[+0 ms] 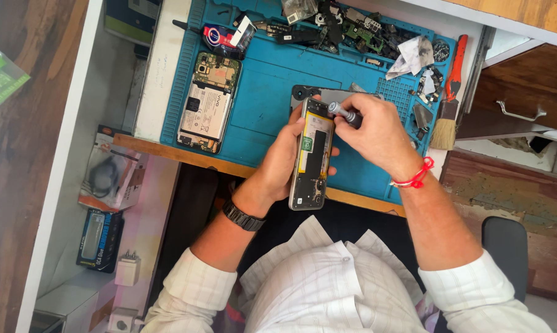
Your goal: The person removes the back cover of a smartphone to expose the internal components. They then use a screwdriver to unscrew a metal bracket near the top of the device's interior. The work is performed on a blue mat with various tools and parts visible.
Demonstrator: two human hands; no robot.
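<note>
The left hand [286, 161] gripped an opened phone [312, 154] by its edge, fingers wrapped behind it and the thumb along its near side, holding it upright over the blue mat [266, 86]. The right hand [377, 132] was clenched around a screwdriver [345, 115], its tip set on the phone's upper end, just beyond the left fingertips. A dark back cover [327, 94] lay on the mat directly past the right fingers. Well left of the left fingers lay a 2nd opened phone [204, 111], flat, its battery showing. Right of the right knuckles lay a brush [449, 105] with an orange handle, and beyond both hands a heap of small parts [352, 28] crowded the mat's far edge.
</note>
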